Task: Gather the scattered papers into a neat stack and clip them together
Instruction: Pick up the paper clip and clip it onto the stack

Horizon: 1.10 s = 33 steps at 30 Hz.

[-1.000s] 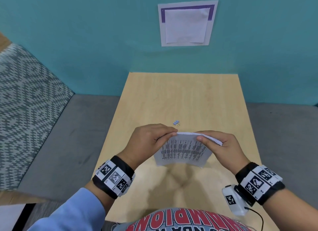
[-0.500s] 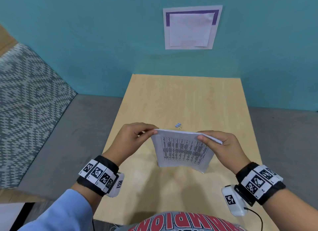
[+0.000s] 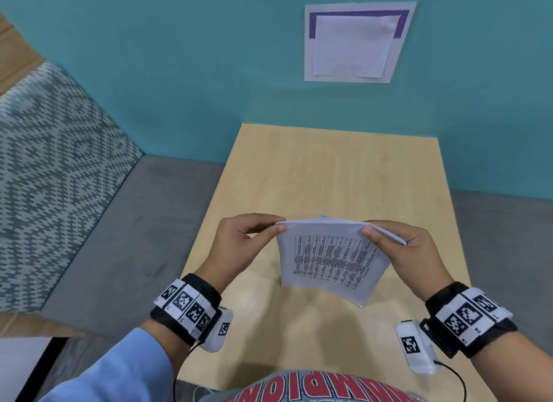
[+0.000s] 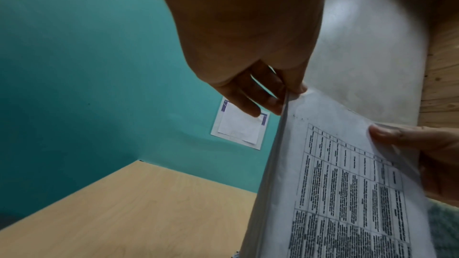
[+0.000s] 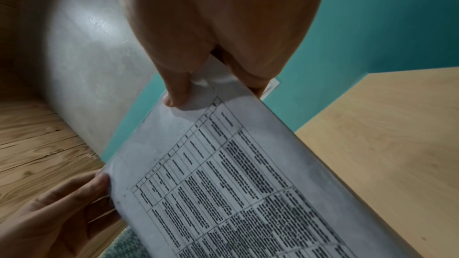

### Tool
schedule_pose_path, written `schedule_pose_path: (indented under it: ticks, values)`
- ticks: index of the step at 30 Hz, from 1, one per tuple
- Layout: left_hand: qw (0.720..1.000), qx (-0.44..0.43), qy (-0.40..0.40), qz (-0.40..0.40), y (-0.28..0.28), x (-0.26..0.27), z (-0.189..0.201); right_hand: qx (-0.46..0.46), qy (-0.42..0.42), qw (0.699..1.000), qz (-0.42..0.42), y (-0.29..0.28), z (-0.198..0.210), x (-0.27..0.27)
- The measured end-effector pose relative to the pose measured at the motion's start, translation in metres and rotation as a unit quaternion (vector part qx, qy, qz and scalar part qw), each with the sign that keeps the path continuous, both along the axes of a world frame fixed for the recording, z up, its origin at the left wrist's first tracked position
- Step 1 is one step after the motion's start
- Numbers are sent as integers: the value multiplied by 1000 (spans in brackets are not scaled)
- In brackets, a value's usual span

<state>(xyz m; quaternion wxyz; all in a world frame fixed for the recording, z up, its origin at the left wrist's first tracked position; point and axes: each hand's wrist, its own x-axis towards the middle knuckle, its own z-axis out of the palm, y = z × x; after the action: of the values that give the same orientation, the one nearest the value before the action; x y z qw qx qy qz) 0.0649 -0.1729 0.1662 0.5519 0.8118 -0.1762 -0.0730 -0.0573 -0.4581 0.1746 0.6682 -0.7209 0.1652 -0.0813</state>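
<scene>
A stack of printed papers hangs upright above the light wooden table, its printed table facing me. My left hand pinches its top left corner between thumb and fingers. The top right corner is gripped by my right hand, thumb on the front sheet. In the left wrist view the left hand pinches the papers at their edge. The right wrist view shows the right hand clamping the papers. A small bluish clip barely peeks over the stack's top edge.
The table stands against a teal wall that bears a taped white sheet. Grey floor runs along both sides of the table, and a patterned rug lies at the far left.
My left hand slid along the top edge from the middle to the left corner. The stack rose slightly and now hides most of the clip on the table. The right hand kept its grip.
</scene>
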Motion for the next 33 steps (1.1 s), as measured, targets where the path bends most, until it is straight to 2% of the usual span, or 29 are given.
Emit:
schedule_pose_path:
  ticks: [6, 10, 11, 13, 14, 15, 16, 17, 18, 20, 23, 24, 28, 33]
  values:
    - [994, 40, -106, -7, -1, 1, 5, -16, 10, 999, 30, -2, 2, 0]
    - [982, 71, -172, -26, 7, -2, 23, -8, 34, 996, 80, -10, 2, 3]
    - [977, 83, -192, -32, 13, -1, 30, 14, 51, 993, 107, -17, -3, 5]
    - [967, 113, -224, -46, 28, 1, 47, 125, 109, 976, 138, -32, -20, 18]
    - [960, 134, -240, -55, 38, 3, 56, 174, 149, 966, 122, -35, -32, 33]
    - [953, 153, -253, -67, 45, 3, 63, 176, 187, 961, 101, -35, -44, 49]
    - [946, 174, -261, -76, 53, 4, 70, 119, 212, 967, 81, -31, -63, 69]
    - [941, 191, -266, -82, 60, 6, 75, 16, 224, 972, 63, -24, -83, 88]
    - [938, 202, -270, -84, 67, 7, 78, -104, 229, 966, 62, -19, -106, 105]
    - [933, 220, -270, -87, 77, 8, 81, -294, 240, 916, 127, -8, -149, 135]
    - [931, 238, -262, -87, 88, 14, 84, -452, 290, 805, 251, 7, -195, 157]
    - [933, 236, -258, -81, 90, 18, 85, -467, 298, 790, 263, 9, -203, 158]
    - [940, 224, -249, -68, 95, 30, 84, -407, 290, 842, 202, 14, -191, 141]
    - [940, 214, -254, -72, 83, 39, 81, -415, 289, 839, 200, 6, -178, 102]
